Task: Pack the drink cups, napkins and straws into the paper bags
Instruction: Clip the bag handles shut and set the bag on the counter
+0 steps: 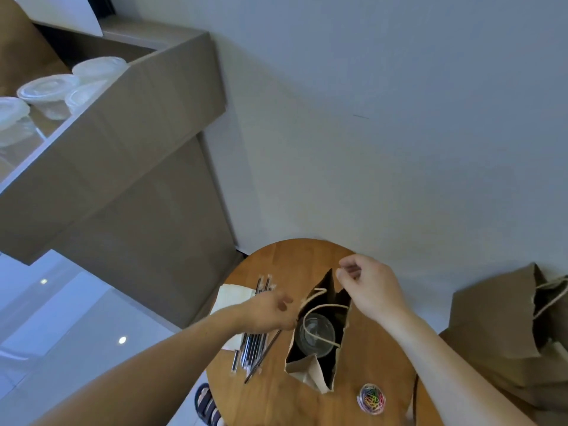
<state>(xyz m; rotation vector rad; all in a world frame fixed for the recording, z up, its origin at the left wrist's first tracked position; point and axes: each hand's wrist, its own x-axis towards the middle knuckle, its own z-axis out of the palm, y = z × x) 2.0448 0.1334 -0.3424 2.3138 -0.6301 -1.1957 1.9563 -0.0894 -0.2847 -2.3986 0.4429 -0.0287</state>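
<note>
a: why is the right hand (368, 287) up at the far edge of the open brown paper bag (309, 368)?

b: it pinches the top there, rim or cord i can't tell, i'd say to keep the mouth wide. the left hand (270, 309) pinches a thin dark straw (263, 353) just beside the near rim, likely headed in.

a: what's inside?

b: one clear lidded plastic cup (318, 332), upright. loose straws (250, 345) and white napkins (233, 298) lie on the round wooden surface (276, 401) beside it.

1. A single head-worn camera looks forward and steeply down, close over the round bench (368, 358); the paper bag (303, 368) sits low in frame.
2. Its wide angle also takes in the wall (399, 118) and floor (46, 348).
</note>
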